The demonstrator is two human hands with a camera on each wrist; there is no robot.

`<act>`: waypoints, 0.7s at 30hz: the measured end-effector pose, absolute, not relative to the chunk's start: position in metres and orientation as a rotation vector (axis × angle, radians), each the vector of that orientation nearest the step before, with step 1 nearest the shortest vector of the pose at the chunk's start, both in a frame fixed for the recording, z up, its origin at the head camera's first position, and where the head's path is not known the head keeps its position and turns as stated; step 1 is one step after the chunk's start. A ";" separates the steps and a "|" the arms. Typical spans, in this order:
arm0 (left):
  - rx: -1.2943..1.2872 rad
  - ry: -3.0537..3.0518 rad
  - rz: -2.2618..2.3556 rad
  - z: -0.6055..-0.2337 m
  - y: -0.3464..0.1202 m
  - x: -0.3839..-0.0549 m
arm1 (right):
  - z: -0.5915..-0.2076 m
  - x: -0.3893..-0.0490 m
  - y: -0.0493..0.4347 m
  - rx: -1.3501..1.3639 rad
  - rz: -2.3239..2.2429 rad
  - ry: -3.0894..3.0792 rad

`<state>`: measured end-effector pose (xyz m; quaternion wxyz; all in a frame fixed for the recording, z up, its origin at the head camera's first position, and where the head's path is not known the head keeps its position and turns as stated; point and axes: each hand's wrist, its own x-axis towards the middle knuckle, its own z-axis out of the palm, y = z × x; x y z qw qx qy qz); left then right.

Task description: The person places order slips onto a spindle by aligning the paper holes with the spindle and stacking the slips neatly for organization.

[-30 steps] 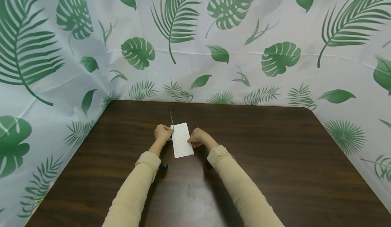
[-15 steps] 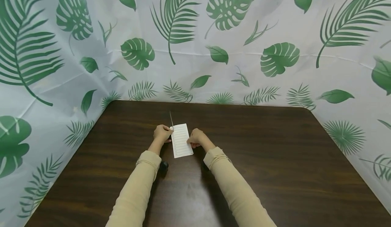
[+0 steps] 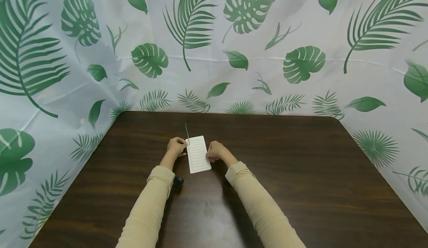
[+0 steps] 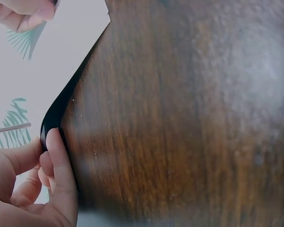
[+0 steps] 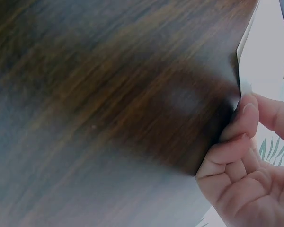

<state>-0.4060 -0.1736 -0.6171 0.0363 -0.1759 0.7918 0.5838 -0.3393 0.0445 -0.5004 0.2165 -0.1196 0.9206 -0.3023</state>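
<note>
A small white lined notepad (image 3: pixel 198 155) is held over the dark table between both hands. My left hand (image 3: pixel 176 146) pinches its left edge near the upper corner. In the left wrist view, a black strip (image 4: pixel 71 97) runs along the pad's underside, with the left fingertips on it. A thin pale stick-like piece (image 3: pixel 187 133) juts up and away from beside the left thumb; its kind cannot be told. My right hand (image 3: pixel 217 151) pinches the right edge of the pad, thumb on top and the other fingers curled, as the right wrist view shows.
The dark wood-grain table (image 3: pixel 301 173) extends around both arms. Behind it and at the sides hangs a white curtain (image 3: pixel 207 69) with green leaf prints. A small black object (image 3: pixel 178 182) shows beneath the left wrist.
Both hands keep hold of the notepad in nearly the same spot. The right thumb now covers slightly less of the page. The whole view has shifted a little.
</note>
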 end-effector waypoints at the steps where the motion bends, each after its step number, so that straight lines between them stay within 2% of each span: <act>1: -0.563 2.432 1.787 -0.630 -0.176 -0.416 | -0.517 -0.350 0.048 -0.383 -0.858 2.546; 3: -0.576 2.422 1.744 -0.596 -0.163 -0.395 | -0.526 -0.354 0.054 -0.428 -0.910 2.536; 6: -0.595 2.417 1.714 -0.526 -0.139 -0.348 | -0.517 -0.348 0.062 -0.326 -1.013 2.449; 7: -0.588 2.412 1.710 -0.503 -0.132 -0.332 | -0.503 -0.339 0.065 -0.284 -1.058 2.412; 9: -0.578 2.402 1.701 -0.475 -0.122 -0.312 | -0.500 -0.336 0.075 -0.237 -1.186 2.295; 11: -0.558 2.399 1.690 -0.461 -0.118 -0.303 | -0.484 -0.324 0.085 -0.204 -1.239 2.248; 15: -0.533 2.575 1.550 -0.457 -0.125 -0.301 | -0.450 -0.303 0.096 -0.198 -1.215 2.239; 18: -0.451 2.815 1.364 -0.459 -0.141 -0.299 | -0.437 -0.299 0.110 -0.318 -1.202 2.228; 21: -0.264 3.005 1.194 -0.459 -0.165 -0.293 | -0.428 -0.300 0.131 -0.413 -1.215 2.211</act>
